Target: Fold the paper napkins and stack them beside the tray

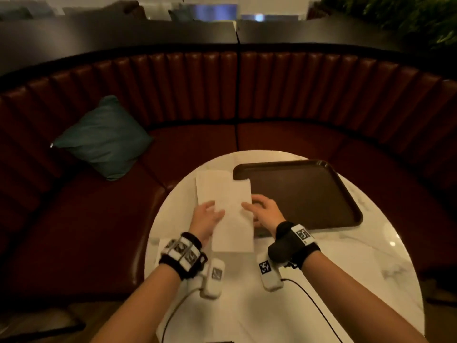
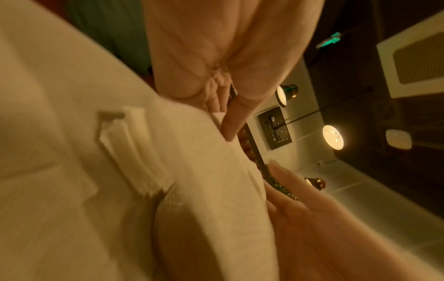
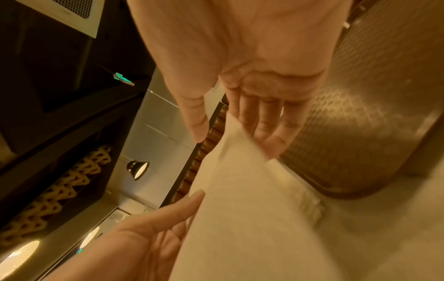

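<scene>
A long white paper napkin (image 1: 228, 194) is held up over the round marble table (image 1: 346, 268), left of the brown tray (image 1: 296, 194). My left hand (image 1: 207, 216) grips its left edge, thumb (image 2: 230, 125) on top and fingers behind. My right hand (image 1: 262, 209) has straight fingers (image 3: 264, 129) behind the right edge, and its thumb (image 3: 197, 123) stands apart from the napkin (image 3: 240, 209). A small stack of folded napkins (image 3: 310, 205) lies by the tray's (image 3: 360, 114) near left corner, below the lifted napkin (image 2: 204, 171). The same stack (image 2: 129, 152) shows in the left wrist view.
A curved red-brown sofa (image 1: 272, 95) rings the table, with a teal cushion (image 1: 103, 137) on its left seat. Cables from both wrist units trail over the table's near part (image 1: 309, 298). More white paper lies flat near my left wrist (image 1: 160, 243).
</scene>
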The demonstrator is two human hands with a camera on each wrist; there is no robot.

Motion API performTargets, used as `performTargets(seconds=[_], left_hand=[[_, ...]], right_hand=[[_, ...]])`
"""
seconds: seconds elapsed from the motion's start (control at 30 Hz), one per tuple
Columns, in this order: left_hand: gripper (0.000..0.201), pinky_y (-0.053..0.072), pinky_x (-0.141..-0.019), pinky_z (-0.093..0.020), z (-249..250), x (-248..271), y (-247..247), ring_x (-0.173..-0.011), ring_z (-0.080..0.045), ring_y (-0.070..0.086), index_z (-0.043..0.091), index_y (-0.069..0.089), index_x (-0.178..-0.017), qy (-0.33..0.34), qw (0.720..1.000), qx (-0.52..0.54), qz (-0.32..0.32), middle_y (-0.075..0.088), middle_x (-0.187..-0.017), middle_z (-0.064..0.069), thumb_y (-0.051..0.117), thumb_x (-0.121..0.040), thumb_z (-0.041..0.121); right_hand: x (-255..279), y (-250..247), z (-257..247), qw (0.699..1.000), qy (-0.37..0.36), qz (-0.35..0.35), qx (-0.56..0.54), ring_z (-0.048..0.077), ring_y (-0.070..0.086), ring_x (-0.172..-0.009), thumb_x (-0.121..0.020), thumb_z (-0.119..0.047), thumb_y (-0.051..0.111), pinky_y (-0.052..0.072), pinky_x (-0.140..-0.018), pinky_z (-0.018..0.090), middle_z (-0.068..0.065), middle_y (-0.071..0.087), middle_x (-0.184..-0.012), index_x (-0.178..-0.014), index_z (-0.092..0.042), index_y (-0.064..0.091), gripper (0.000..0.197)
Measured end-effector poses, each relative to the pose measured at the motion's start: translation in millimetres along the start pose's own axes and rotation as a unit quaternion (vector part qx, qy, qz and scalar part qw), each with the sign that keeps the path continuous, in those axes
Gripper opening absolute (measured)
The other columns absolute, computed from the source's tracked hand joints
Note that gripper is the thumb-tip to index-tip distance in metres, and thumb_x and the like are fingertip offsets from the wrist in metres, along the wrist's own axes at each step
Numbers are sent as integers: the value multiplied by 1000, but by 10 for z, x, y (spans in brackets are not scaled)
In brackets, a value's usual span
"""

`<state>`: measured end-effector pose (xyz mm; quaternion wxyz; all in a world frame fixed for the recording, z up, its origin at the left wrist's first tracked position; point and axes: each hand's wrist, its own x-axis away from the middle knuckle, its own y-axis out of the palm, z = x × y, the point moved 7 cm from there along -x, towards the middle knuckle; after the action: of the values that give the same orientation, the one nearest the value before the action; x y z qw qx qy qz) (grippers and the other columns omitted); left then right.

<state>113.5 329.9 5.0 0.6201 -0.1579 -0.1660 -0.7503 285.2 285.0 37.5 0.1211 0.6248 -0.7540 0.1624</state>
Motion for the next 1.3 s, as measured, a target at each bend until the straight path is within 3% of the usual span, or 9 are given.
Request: performTargets(seconds=[0.1, 0.37, 0.6, 0.8, 0.93, 1.03, 1.1, 1.17, 1.3], left_hand=[[55, 51, -96, -46, 170, -430, -100, -111, -31, 62, 3, 42, -141, 12, 999, -8, 42, 61, -127, -17, 61, -89, -1], [49, 46, -101, -37, 354, -1323, -271, -118, -33, 58, -2, 47, -136, 3, 983, -152, 104, 57, -130, -21, 60, -89, -5], [62, 40, -108, -39, 311, -1409, -319, -128, -33, 49, 3, 43, -141, 2, 943, -310, 123, 49, -141, -19, 70, -85, 5], [52, 29, -109, -44, 478, -955, -67, -137, -37, 26, 12, 50, -133, 135, 851, -479, 168, 32, -147, -20, 68, -85, 14], [35, 29, -109, -38, 198, -396, 664, -126, -32, 43, 14, 65, -115, 225, 870, -436, 55, 52, -129, -17, 68, -81, 8], [28, 50, -91, -37, -343, 20, 1388, -98, -28, 63, 9, 69, -104, 182, 910, -361, -95, 68, -103, -13, 67, -79, -1], [25, 50, -74, -28, -723, 294, 1849, -81, -22, 63, 12, 65, -101, 129, 909, -358, -171, 67, -89, -8, 67, -80, -2], [24, 44, -63, -21, -1024, 479, 2158, -77, -17, 59, 14, 60, -105, 76, 903, -381, -184, 64, -87, -5, 67, -83, 5], [38, 45, -71, -28, -1340, 638, 2391, -87, -25, 62, 10, 53, -116, 26, 896, -416, -154, 63, -105, -14, 71, -83, 11]], right_hand=[[-13, -199, 68, 1000, 13, 22, -7, 19, 66, -75, -91, -21, 64, 55, -67, 28, 9, 69, -99, -125, -19, 50, 36], [263, -1233, 651, 989, 75, 130, -5, 19, 67, -64, -93, -18, 62, 51, -64, 30, 8, 71, -90, -123, -10, 55, 32], [842, -2198, 1049, 963, 95, 253, -12, 20, 66, -64, -93, -14, 60, 49, -64, 28, 10, 71, -87, -113, -11, 63, 20], [1259, -2681, 1688, 924, 144, 330, 127, 21, 62, -75, -85, -13, 68, 50, -74, 34, 7, 67, -91, -105, -14, 68, 20], [1353, -2701, 1985, 879, 210, 324, 280, 32, 50, -114, -77, -26, 77, 44, -97, 43, 11, 52, -123, -121, -17, 58, 49], [1381, -2629, 2025, 852, 252, 306, 342, 37, 34, -128, -75, -34, 75, 36, -101, 50, 11, 36, -140, -135, -21, 43, 69], [1388, -2605, 2029, 850, 253, 310, 343, 37, 32, -129, -74, -36, 75, 33, -102, 52, 10, 34, -142, -138, -22, 36, 76], [1392, -2620, 2035, 852, 241, 323, 336, 36, 33, -128, -75, -35, 74, 32, -102, 52, 10, 37, -141, -138, -24, 36, 74], [1395, -2713, 2050, 868, 214, 332, 301, 33, 39, -123, -78, -30, 70, 33, -98, 47, 7, 51, -131, -128, -28, 46, 56]])
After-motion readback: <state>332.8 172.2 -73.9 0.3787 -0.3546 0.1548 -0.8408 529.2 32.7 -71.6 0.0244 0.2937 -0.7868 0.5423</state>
